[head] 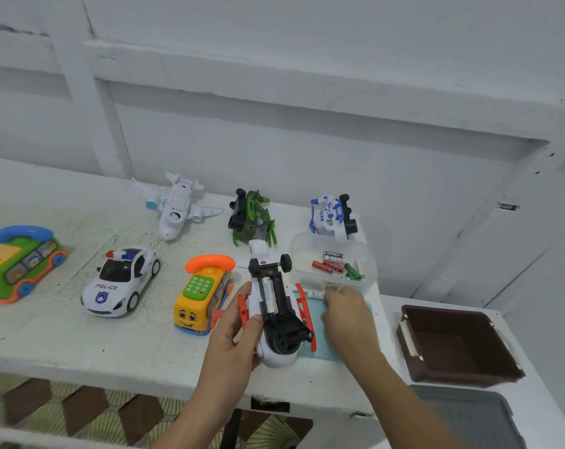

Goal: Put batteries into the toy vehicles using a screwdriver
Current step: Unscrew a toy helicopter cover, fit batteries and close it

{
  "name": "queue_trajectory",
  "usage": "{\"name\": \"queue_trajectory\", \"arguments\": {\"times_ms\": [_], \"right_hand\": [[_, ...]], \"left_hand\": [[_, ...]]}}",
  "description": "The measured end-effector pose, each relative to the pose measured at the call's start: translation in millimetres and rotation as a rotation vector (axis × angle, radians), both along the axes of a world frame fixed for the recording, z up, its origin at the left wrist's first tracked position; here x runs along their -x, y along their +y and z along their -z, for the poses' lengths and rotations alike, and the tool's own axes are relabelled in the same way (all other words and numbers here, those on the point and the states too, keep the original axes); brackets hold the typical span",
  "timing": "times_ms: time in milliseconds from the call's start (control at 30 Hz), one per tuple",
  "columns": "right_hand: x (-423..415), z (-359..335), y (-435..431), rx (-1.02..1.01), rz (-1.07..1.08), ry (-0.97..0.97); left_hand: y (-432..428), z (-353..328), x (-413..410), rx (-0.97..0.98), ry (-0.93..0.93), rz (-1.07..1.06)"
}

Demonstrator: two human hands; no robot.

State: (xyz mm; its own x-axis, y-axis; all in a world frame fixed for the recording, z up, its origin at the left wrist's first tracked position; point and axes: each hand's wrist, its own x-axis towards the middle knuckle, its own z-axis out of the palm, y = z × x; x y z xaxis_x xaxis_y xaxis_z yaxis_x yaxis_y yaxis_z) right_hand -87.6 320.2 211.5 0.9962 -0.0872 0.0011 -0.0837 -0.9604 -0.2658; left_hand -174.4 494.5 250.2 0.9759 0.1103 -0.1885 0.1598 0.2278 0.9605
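White-and-red toy helicopter, belly up with one battery in its open bay, sits gripped in the left hand over the table; the blurred right hand touches a white battery, grip unclear, beside the clear tub.

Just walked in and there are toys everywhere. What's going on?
A person is loading batteries. The left hand grips an upturned white-and-red toy helicopter, its battery bay open with one battery seated. The right hand reaches a loose battery beside the clear tub of spares; whether it grips it is unclear.
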Motion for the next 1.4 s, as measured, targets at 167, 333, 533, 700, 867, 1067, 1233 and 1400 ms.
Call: {"name": "queue_trajectory", "arguments": {"times_ms": [167, 333, 533, 700, 867, 1067, 1233, 1400], "right_hand": [[6, -5, -3, -0.017, -0.050, -0.016], [19, -39, -10, -0.654, 0.042, -0.110], [49, -88, 0, -1.184, 0.048, -0.233], [64, -94, 15, -1.110, -0.119, -0.232], [70, -90, 23, -0.985, -0.217, -0.248], [60, -92, 17, -0.897, -0.205, -0.088], [51, -95, 15, -0.865, -0.199, -0.071], [40, -98, 16, -0.863, -0.135, 0.063]], "left_hand": [[-1, -2, 3, 0.003, -0.012, 0.005], [-2, -1, 4, -0.003, -0.008, 0.009], [-4, -2, 3, 0.002, -0.004, -0.003], [-7, -3, 3, -0.018, -0.031, -0.008], [-10, -3, 2, -0.041, -0.071, 0.004], [-11, -2, 1, -0.062, -0.102, 0.008], [-14, -1, 1, -0.078, -0.101, 0.016], [-17, 3, 0, -0.077, -0.085, 0.019]]}}
